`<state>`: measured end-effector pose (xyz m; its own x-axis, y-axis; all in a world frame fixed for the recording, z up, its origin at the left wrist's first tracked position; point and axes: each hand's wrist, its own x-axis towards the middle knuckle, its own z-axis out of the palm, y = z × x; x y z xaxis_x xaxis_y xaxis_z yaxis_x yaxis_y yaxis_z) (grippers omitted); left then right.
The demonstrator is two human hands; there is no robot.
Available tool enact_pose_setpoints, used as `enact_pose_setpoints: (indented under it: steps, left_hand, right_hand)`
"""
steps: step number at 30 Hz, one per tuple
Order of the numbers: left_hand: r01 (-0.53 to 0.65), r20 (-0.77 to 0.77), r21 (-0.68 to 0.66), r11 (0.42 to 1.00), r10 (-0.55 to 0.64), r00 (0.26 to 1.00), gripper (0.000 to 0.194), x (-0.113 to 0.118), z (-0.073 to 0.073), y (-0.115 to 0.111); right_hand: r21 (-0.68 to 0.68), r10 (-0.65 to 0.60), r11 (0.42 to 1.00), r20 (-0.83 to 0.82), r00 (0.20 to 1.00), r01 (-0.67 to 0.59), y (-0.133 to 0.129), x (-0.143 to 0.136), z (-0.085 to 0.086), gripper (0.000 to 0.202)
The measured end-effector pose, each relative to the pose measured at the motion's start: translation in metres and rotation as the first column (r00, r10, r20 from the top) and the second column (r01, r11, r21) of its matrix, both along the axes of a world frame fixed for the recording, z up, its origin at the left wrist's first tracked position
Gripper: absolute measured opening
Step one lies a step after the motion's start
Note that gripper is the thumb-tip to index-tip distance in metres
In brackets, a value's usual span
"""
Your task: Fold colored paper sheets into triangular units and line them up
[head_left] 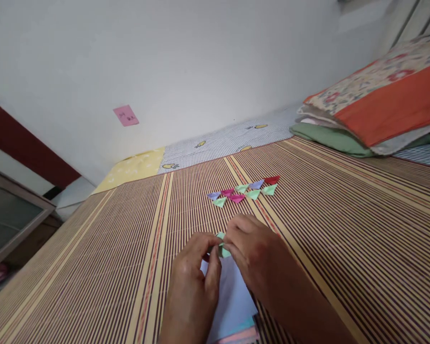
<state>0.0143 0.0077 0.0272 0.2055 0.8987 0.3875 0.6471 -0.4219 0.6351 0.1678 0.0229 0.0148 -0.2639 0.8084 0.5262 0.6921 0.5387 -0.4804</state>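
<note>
My left hand (pixel 197 272) and my right hand (pixel 251 248) meet low in the middle of the view. Between their fingertips is a small piece of light green folded paper (pixel 225 252), pinched from both sides and partly covered by the fingers. Below the hands lies a pale lilac sheet of paper (pixel 232 296), with blue and pink edges showing at its near end. Beyond my hands, several small folded paper pieces (pixel 237 198) in green, lilac, magenta and red rest on the mat in two slanting rows.
The striped mat (pixel 103 267) spreads over the surface. Folded fabrics and a floral cushion with an orange border (pixel 394 105) are piled at the right. A white wall (pixel 200 62) with a pink note (pixel 125 115) rises behind. A framed glass pane (pixel 10 215) stands at the left.
</note>
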Motion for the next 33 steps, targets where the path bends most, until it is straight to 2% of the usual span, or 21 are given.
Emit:
enact_pose_setpoints:
  steps: [5,9,12,21,28,33]
  left_hand:
    - [-0.01,0.004,-0.022,1.0,0.01,1.0,0.018,0.001,-0.002,0.001]
    - [-0.086,-0.012,-0.007,0.996,0.086,0.996,0.015,0.004,-0.007,0.002]
    - [-0.081,-0.063,-0.002,0.997,0.081,0.995,0.014,0.005,-0.011,0.003]
    - [-0.19,-0.106,-0.106,0.976,0.179,0.978,0.013,0.007,-0.014,0.003]
    - [-0.146,-0.193,-0.138,0.98,0.118,0.974,0.017,0.0,-0.021,0.01]
    - [-0.106,-0.145,-0.16,0.981,0.083,0.986,0.018,-0.003,-0.024,0.013]
  right_hand:
    - [0.009,0.006,1.0,-0.054,0.999,-0.006,0.004,0.0,-0.002,0.016]
    - [0.032,0.018,0.999,-0.035,0.999,-0.017,0.005,0.0,-0.004,0.015]
    - [0.023,0.049,0.999,-0.01,0.999,-0.049,0.005,0.001,-0.005,0.017]
    - [-0.038,0.109,0.993,-0.056,0.992,-0.111,0.008,0.0,-0.007,0.014]
    - [-0.174,0.095,0.979,-0.071,0.993,-0.106,0.008,0.0,-0.005,0.02]
    - [-0.175,0.092,0.979,-0.088,0.992,-0.106,0.01,0.003,-0.002,0.023]
